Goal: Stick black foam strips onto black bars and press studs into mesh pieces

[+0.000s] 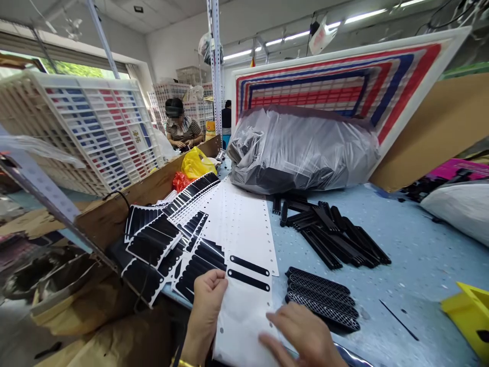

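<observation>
A long white backing sheet [244,239] with punched edge holes lies on the blue table, two black adhesive strips [249,272] still stuck on it near me. My left hand [208,300] is closed on the sheet's left edge, fingers curled over it. Lower on the same sheet rests my right hand [301,334], fingers spread flat. A row of black perforated strips [323,298] lies just right of the sheet. Beyond them sits a loose pile of black plastic bars [332,232].
Sheets full of black stickers [168,239] fan out at left beside a cardboard wall [114,211]. A large grey plastic bag [301,148] lies at the back, before a striped board [344,81]. A yellow bin [469,311] stands at right. Another person [181,127] works far behind.
</observation>
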Motion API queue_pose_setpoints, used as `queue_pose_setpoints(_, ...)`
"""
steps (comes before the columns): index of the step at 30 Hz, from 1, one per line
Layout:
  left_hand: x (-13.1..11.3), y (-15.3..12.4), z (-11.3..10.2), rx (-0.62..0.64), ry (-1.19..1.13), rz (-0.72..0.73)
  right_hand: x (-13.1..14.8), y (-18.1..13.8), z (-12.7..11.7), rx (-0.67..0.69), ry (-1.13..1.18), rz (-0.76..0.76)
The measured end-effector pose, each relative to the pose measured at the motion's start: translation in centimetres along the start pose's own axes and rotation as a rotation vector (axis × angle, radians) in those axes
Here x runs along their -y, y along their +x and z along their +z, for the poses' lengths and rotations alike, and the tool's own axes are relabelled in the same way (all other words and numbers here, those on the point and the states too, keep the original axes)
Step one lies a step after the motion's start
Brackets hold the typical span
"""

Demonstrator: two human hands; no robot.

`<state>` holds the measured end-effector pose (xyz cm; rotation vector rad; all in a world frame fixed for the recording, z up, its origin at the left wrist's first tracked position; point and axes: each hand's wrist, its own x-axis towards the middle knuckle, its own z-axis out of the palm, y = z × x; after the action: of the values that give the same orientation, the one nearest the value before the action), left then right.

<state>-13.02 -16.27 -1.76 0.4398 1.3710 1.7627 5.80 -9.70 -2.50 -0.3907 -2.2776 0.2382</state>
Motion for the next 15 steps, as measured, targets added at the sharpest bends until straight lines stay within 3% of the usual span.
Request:
queue_pose_setpoints(3,-0.8,-1.6,0.7,0.07,0.019,0.0,0.7,3.0,-0.5,-0.076,0.051,0.054)
queue_pose_setpoints(9,-1.5,-3.6,1.6,0.154,0.074,0.042,3.1,4.6,-0.3,0.222,0.386,0.37)
queue_pose_setpoints(15,-1.2,-4.4,2.0,0.29,-0.002,-0.082,3.5,5.0,-1.3,0.272,0.642,0.637)
